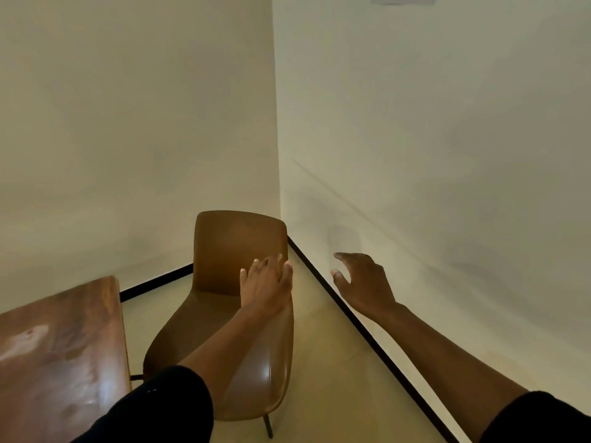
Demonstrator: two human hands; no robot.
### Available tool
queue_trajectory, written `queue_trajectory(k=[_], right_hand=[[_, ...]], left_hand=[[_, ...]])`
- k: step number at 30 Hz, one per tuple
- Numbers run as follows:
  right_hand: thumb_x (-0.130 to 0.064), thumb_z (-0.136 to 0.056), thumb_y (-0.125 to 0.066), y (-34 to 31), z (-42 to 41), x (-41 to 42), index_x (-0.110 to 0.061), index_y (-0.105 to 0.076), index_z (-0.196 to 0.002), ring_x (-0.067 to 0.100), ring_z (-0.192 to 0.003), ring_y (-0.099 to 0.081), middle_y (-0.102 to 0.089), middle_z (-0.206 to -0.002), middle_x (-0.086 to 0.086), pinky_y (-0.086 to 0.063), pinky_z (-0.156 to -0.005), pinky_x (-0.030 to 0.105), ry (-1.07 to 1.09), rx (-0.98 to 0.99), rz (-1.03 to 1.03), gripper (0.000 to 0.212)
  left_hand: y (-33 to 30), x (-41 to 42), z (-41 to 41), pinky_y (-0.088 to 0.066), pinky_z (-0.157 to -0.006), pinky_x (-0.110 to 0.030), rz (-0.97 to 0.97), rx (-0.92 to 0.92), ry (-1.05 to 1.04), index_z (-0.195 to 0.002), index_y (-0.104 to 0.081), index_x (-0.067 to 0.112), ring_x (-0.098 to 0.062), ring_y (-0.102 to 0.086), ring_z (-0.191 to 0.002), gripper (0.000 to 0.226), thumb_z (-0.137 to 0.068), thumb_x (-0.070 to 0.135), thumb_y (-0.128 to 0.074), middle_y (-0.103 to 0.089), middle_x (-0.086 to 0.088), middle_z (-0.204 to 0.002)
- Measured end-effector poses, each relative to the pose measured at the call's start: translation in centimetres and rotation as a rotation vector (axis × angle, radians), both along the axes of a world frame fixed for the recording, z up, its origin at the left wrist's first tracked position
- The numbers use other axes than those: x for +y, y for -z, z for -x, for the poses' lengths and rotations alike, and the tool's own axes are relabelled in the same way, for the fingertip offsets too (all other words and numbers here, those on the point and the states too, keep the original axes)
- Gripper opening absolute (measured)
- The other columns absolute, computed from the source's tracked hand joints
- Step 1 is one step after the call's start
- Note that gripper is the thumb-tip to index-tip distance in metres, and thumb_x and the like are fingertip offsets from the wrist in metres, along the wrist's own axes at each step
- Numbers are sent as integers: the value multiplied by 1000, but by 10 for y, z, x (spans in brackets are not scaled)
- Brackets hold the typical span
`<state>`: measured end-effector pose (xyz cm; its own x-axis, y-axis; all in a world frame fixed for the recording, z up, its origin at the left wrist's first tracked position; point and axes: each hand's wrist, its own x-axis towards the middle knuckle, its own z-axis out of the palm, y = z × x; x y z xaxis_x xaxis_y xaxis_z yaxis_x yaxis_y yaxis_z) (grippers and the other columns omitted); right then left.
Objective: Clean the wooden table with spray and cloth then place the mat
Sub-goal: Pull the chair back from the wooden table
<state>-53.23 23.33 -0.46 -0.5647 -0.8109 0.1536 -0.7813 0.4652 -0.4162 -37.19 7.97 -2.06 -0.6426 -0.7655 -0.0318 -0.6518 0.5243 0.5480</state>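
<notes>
Tabletop wood [60, 353] filled the lower left of the view, its right edge just beside a brown chair [230, 314]. The left hand [265, 282] lay flat-fingered over the chair, holding nothing; the right hand [361, 282] hung spread and empty near the wall [447, 155]. Spray, cloth and mat were out of sight. The table looked heavy, stiff and glossy, likely slick once sprayed.

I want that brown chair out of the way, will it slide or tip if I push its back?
The chair probably slides: thin legs on smooth floor. Pushed high, it may tip. Its glossy shell looks stiff, likely slippery.
</notes>
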Motion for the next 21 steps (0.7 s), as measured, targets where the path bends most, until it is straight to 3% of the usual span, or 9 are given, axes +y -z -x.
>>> queue_trajectory(k=[3,5,8,11,16,19,21], right_hand=[[-40,-102,-52,3,30,-22,-21,-56,-143,21,-135,-51,-62,-140,3,-42,-111,44,-44,-14,-14,45],[-40,-102,-53,5,46,-40,-21,-57,-141,22,-133,-52,-63,-138,3,-43,-109,43,-66,-28,-17,44],[-37,-102,-54,7,71,-78,-21,-59,-140,21,-130,-55,-65,-135,2,-44,-106,39,-136,-53,-29,42],[-38,-103,-54,13,100,-126,-22,-58,-141,19,-128,-56,-65,-136,1,-46,-105,36,-211,-81,-49,42],[-36,-103,-54,22,138,-217,-22,-58,-140,17,-125,-61,-65,-137,-2,-48,-101,31,-329,-186,-143,40],[-36,-103,-54,33,151,-272,-22,-59,-139,15,-123,-63,-66,-136,-2,-51,-100,32,-412,-231,-193,39],[-36,-104,-53,41,154,-301,-23,-58,-141,16,-122,-63,-66,-136,-1,-51,-98,30,-453,-238,-218,40]], left_hand=[[7,-11,28,-40,-117,-61,-1,23,-73,-120,-66,22,-26,-68,-117,47,-111,50,-28,-73,-2,-112],[12,-21,42,-52,-102,-55,-24,41,-110,-102,-63,20,-21,-67,-90,41,-112,45,-33,-67,1,-91],[24,-48,72,-59,-74,-41,-132,70,-145,-98,-65,16,-14,-59,-67,33,-112,35,-42,-62,2,-77],[42,-86,101,-50,-68,-29,-230,101,-196,-109,-71,13,-10,-60,-69,29,-110,31,-49,-64,6,-80],[65,-151,128,-60,-78,-36,-404,141,-328,-99,-70,31,-19,-70,-79,20,-109,30,-53,-75,0,-92],[73,-195,142,-58,-78,-34,-450,135,-377,-106,-69,31,-19,-70,-86,19,-110,30,-51,-75,3,-102],[75,-218,149,-56,-80,-35,-457,142,-415,-100,-66,29,-19,-69,-88,19,-110,28,-50,-71,5,-101]])
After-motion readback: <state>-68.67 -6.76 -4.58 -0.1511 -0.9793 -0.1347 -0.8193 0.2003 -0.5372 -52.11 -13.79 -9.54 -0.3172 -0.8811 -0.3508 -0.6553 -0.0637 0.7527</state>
